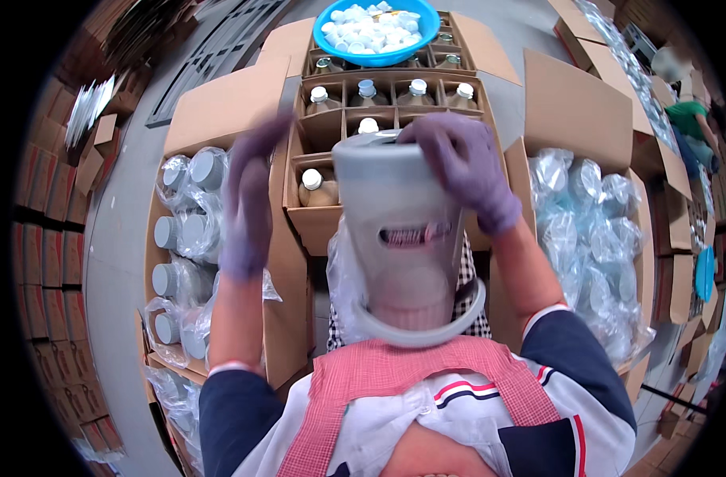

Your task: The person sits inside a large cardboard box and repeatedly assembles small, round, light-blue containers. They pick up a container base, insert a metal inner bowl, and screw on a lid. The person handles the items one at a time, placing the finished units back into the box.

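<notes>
A large translucent grey plastic vessel with a dark printed mark stands upright before my chest. A thick grey ring shows at its near end. My right hand, in a purple glove, is closed over the far rim of the vessel. My left hand, also purple-gloved and blurred, is raised at the left, apart from the vessel. Its fingers look stretched out, with nothing visible in them. Just beyond is a divided cardboard box of brown bottles with white caps, among them a bottle between my hands.
Open cartons of plastic-wrapped grey-lidded containers flank me, left and right. A blue basin of white caps rests on a farther bottle box. Raised flaps stick up. Stacked boxes line the left; another person is far right.
</notes>
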`<state>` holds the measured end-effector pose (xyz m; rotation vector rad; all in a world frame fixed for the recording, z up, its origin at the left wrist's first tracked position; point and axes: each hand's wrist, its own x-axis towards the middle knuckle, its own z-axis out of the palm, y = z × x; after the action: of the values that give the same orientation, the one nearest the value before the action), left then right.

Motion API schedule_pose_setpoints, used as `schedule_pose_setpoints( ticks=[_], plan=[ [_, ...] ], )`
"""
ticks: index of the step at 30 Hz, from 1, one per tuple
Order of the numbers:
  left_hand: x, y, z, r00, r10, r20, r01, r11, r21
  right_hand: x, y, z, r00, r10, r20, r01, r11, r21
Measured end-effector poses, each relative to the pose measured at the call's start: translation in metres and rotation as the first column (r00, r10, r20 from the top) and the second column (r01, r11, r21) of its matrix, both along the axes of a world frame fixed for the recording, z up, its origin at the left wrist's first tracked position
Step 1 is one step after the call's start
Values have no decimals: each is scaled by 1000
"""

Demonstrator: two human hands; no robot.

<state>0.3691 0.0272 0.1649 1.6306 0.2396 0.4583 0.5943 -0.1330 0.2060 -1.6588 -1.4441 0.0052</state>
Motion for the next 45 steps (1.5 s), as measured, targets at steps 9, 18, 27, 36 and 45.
schedule_pose_setpoints(
  ticks=[9, 18, 27, 36, 45],
  plan=[
    [143, 12, 6, 979, -26, 202, -9, 985, 170, 71, 9, -69, 599, 379, -705, -194, 923, 332],
    [166, 22, 14, 944, -277, 182, 202, 917, 345, 91, -17, -30, 901, 68, -429, -99, 994, -50],
    [154, 11, 39, 896, -307, 322, 57, 797, 601, 58, -12, -30, 774, -264, -575, 294, 955, -43],
    [165, 65, -182, 989, 144, -44, -112, 899, 424, 178, 14, -108, 909, -249, -334, 361, 870, 335],
    [149, 58, -99, 958, 274, -83, -39, 412, 910, 168, -4, -166, 602, -574, -555, 537, 805, -252]
  ],
)
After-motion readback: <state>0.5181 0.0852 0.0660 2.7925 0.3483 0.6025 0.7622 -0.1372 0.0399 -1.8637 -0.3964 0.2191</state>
